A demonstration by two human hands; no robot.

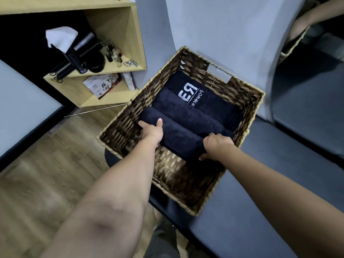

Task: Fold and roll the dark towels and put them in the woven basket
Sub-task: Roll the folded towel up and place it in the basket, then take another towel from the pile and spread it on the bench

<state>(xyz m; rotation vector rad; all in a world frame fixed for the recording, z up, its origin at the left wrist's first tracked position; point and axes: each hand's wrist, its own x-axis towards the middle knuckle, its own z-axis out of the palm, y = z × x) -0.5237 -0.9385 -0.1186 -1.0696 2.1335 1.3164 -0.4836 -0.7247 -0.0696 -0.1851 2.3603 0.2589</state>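
Observation:
A brown woven basket point(240, 94) stands on a dark padded bench point(275, 183). Inside it lie three rolled dark towels side by side. The far one point(214, 101) shows a white logo, the middle one point(188, 116) is plain. The nearest roll point(178, 135) lies across the basket with both hands on it. My left hand point(151, 132) grips its left end, thumb on top. My right hand point(216, 145) curls over its right end. The near half of the basket's woven floor shows bare.
A wooden shelf unit point(137, 40) at the upper left holds a tissue box, dark bottles and small items, with a printed box below. Wood floor point(46, 174) lies at left. A grey wall point(232, 30) rises behind the basket. A mirror at right reflects an arm.

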